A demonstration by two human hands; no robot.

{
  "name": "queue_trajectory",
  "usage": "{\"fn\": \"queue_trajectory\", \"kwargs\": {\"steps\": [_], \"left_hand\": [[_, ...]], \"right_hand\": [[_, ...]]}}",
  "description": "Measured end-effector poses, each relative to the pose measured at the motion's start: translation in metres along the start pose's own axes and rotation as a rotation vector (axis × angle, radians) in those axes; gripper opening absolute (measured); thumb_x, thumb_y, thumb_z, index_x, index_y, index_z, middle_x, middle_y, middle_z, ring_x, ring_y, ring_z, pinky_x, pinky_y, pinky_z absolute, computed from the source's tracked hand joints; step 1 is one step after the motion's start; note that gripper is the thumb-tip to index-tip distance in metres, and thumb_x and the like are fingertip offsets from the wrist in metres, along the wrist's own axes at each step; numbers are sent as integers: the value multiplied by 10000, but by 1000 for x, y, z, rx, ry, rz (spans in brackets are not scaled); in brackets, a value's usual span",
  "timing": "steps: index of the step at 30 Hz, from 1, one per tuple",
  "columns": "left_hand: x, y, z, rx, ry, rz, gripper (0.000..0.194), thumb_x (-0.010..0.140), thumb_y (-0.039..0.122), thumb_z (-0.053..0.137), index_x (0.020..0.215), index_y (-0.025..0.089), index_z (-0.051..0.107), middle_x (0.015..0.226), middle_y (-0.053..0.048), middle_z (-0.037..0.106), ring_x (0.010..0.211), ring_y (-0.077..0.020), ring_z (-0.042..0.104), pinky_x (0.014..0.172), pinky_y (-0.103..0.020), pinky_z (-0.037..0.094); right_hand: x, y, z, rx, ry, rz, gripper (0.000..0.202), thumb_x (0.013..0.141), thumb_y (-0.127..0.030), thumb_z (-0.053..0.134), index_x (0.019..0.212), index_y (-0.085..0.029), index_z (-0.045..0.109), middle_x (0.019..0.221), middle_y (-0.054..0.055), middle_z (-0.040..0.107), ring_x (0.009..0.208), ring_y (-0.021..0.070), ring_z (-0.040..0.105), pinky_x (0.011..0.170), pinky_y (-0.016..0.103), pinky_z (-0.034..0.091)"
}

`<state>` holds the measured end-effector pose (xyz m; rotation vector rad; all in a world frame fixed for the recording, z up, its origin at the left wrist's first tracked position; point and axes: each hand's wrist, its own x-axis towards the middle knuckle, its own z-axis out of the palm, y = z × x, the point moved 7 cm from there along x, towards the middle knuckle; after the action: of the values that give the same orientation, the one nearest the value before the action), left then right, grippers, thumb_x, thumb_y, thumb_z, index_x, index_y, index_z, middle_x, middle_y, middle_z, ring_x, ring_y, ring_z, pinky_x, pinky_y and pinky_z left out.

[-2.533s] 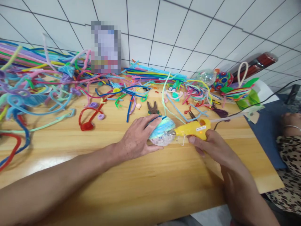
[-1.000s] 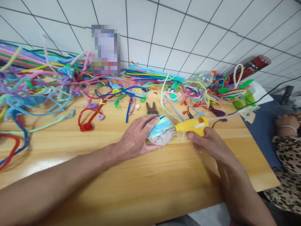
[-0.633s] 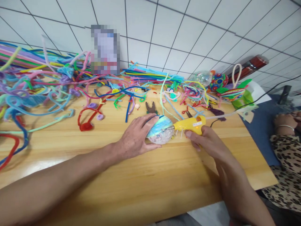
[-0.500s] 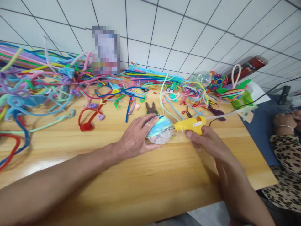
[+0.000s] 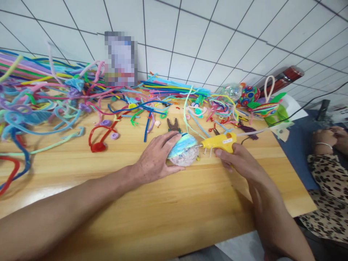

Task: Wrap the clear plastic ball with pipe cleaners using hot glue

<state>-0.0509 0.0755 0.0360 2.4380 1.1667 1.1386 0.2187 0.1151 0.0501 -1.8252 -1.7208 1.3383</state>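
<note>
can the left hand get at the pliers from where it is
Probably yes: the pliers lie just beyond the left hand, with nothing visible between, though their handles are mostly hidden. That hand holds the ball, so its grip would likely have to come off first.

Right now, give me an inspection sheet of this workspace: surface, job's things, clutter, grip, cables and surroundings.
Surface: light wooden table, glare at left.
Job's things: blue-topped ball; yellow glue gun, nozzle at the ball's side, contact unclear.
Clutter: colourful fuzzy stems along the back; pliers just beyond the ball.
Grip: left hand on the ball; right hand around the glue gun's handle.
Cables: black cord at right, plug not seen.
Surroundings: tiled wall; another person's leopard-print sleeve at right.
</note>
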Motion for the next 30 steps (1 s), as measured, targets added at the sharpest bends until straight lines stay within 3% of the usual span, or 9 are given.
{"fn": "queue_trajectory", "kwargs": {"steps": [9,16,30], "left_hand": [[0,2,-1,7,-3,24,1036,844,530,864,1640,222,278,1546,-233,550,1425,-383,591,1157,-561,552],[0,1,-1,8,-1,22,1052,832,532,874,1642,221,280,1545,-235,547,1421,-387,592,1155,-559,554],[0,2,-3,-16,2,22,1057,838,509,874,1673,250,279,1547,-228,561,1413,-392,599,1152,-571,549]], "right_hand": [[4,3,3,37,-40,-31,644,758,-836,725,687,-217,560,464,-52,472,441,89,384,469,281,271],[1,1,5,64,-11,14,643,694,-832,769,720,-233,534,469,-71,460,432,91,379,459,278,276],[-3,-9,13,48,-58,-42,613,771,-793,742,665,-216,562,450,-47,467,437,94,374,468,277,277]]}}
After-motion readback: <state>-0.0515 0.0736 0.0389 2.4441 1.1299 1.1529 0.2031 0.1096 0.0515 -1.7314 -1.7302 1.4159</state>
